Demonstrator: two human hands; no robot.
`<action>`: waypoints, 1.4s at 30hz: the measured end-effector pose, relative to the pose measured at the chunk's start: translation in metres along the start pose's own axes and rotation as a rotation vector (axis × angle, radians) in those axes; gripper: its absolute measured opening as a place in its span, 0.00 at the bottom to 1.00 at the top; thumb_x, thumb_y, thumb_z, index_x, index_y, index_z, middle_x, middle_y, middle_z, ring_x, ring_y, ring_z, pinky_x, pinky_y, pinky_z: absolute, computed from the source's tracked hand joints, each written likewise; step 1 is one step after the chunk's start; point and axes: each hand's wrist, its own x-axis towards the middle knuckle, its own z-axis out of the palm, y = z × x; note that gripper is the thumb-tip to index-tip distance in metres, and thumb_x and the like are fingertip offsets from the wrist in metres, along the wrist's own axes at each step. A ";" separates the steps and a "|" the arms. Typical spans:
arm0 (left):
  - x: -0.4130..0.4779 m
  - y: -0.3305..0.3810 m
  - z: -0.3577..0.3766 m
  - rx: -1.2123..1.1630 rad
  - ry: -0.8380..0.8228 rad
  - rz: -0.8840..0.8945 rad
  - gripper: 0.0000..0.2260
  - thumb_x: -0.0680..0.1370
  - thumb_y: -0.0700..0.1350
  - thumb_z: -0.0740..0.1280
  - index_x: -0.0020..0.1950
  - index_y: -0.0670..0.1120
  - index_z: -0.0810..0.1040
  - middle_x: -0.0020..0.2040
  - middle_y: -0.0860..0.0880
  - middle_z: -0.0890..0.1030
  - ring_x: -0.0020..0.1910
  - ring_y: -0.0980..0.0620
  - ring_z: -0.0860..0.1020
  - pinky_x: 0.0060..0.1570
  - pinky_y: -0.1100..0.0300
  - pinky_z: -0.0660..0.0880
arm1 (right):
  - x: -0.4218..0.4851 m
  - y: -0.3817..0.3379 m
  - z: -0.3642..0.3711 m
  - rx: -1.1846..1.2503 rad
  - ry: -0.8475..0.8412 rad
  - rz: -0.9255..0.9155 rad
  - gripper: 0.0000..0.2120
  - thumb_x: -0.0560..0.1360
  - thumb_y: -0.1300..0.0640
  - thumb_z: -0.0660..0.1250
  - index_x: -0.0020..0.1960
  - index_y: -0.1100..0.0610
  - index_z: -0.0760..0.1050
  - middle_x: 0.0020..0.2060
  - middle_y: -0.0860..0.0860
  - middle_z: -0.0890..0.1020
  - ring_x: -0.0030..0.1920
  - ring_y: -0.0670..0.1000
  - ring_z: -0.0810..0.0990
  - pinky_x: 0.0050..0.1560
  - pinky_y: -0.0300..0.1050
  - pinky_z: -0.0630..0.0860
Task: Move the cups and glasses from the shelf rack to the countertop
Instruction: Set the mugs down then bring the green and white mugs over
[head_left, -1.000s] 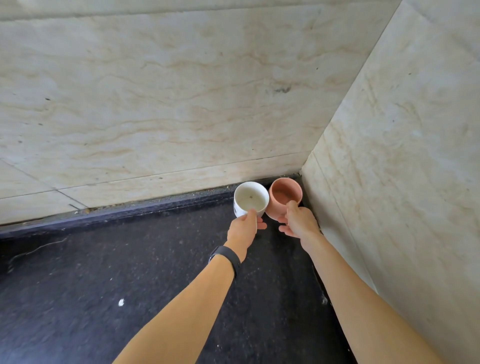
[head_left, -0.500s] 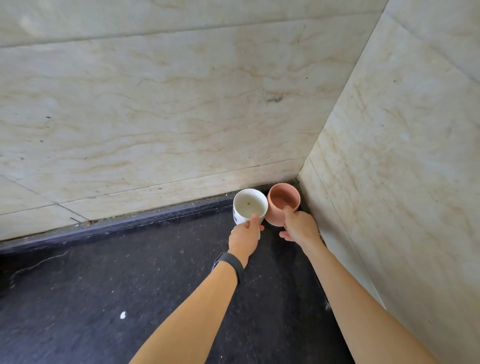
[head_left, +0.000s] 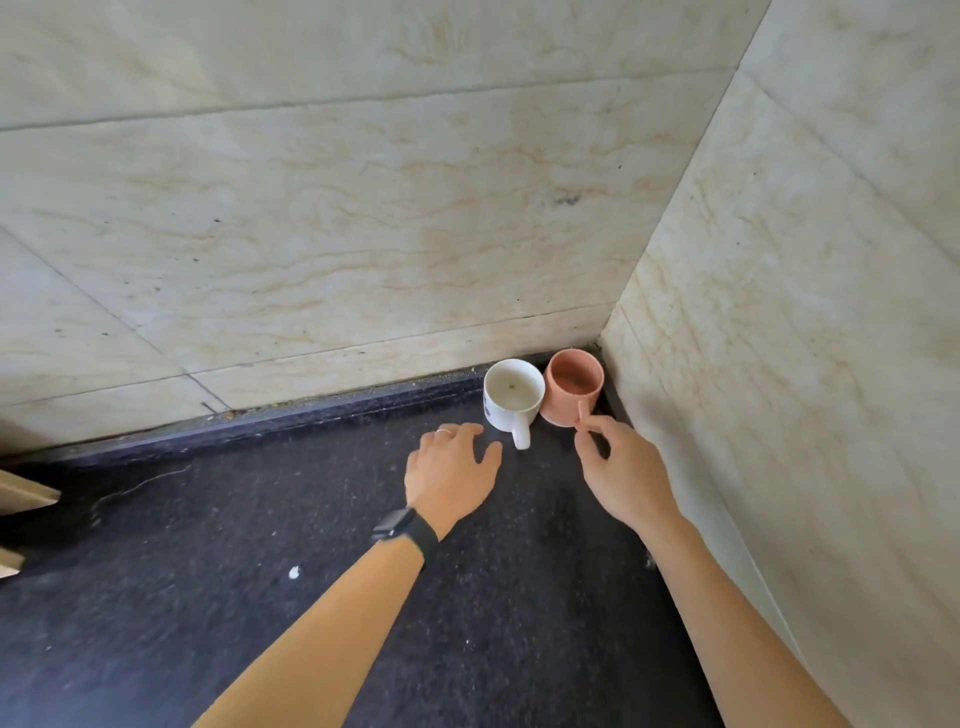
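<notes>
Both cups are down on the bench (head_left: 260, 597), tucked right into the corner where the two marble walls (head_left: 363, 234) meet. The white mug (head_left: 511, 397) and the pink cup (head_left: 574, 387) are upright, open end up, sides touching or nearly so. The mug's handle points back toward you.

Your left hand (head_left: 449, 475) is empty, fingers spread loose, sitting just short of the mug and not touching it. Your right hand (head_left: 621, 475) is relaxed and holding nothing too, though one fingertip is up against the pink cup's near side, or very close to it. Hard to call actual contact from here.

Handling-wise, these look like ceramic: rigid, a bit of heft, probably smooth-glazed so somewhat slick, and they'll chip if you knock them into each other or that stone wall. If you ever need to shift them, I'd take the mug by its handle, since it's facing you anyway. I can't see a handle on the pink one, so wrap it around the body rather than pinching the rim.

Looks like this pair is done; the shelf rack isn't in view.
</notes>
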 end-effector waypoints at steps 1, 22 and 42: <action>-0.018 -0.009 -0.012 0.049 0.070 0.055 0.24 0.81 0.62 0.57 0.74 0.54 0.70 0.73 0.50 0.72 0.72 0.45 0.68 0.70 0.47 0.68 | -0.017 -0.006 -0.005 -0.037 0.024 -0.050 0.16 0.83 0.47 0.61 0.68 0.49 0.76 0.64 0.47 0.81 0.61 0.49 0.81 0.63 0.42 0.75; -0.402 -0.207 -0.166 0.183 0.802 -0.530 0.20 0.80 0.55 0.62 0.70 0.54 0.76 0.70 0.51 0.77 0.72 0.46 0.71 0.71 0.46 0.67 | -0.249 -0.293 0.035 -0.032 -0.224 -1.174 0.16 0.83 0.52 0.61 0.67 0.52 0.79 0.68 0.49 0.80 0.74 0.54 0.67 0.74 0.43 0.58; -1.036 -0.122 0.073 0.112 1.091 -1.970 0.21 0.74 0.56 0.61 0.64 0.53 0.81 0.63 0.50 0.82 0.61 0.46 0.78 0.63 0.49 0.73 | -0.891 -0.233 0.121 0.013 -1.043 -2.368 0.18 0.82 0.48 0.61 0.69 0.50 0.76 0.66 0.47 0.80 0.71 0.52 0.70 0.73 0.49 0.65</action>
